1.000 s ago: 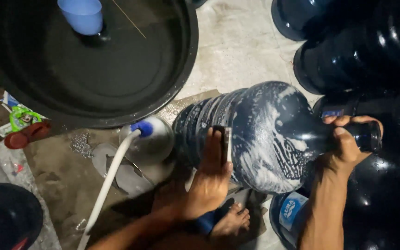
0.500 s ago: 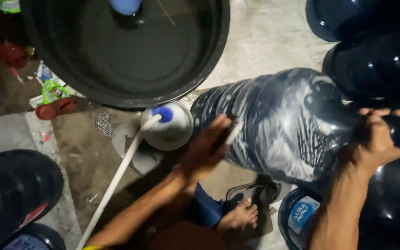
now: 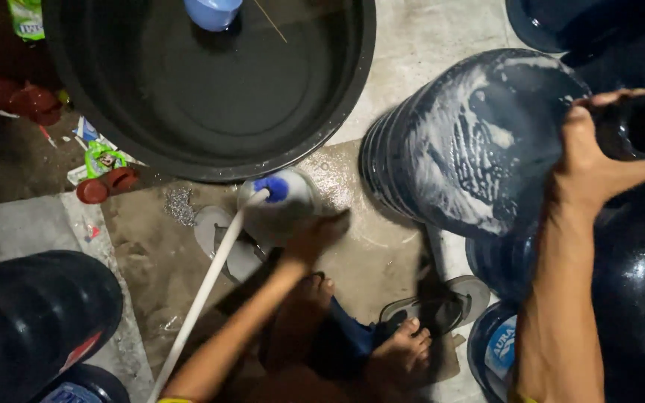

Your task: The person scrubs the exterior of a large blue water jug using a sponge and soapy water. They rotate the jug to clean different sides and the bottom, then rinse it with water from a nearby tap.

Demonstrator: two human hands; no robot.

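the soapy blue water jug (image 3: 479, 142) lies on its side at about 2 o'clock. the right hand (image 3: 599, 160) is closed around its neck, a good place to hold, because the wet, foamy body looks slippery and bulky. the left hand (image 3: 315, 235) reaches to a small white bowl (image 3: 281, 205) at the centre; its grip cannot be told. a large black basin (image 3: 210, 82) is at 11 o'clock.

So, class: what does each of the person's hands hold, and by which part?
The right hand grips the soapy water jug by its neck. The left hand reaches to the small white bowl; a hold cannot be told.
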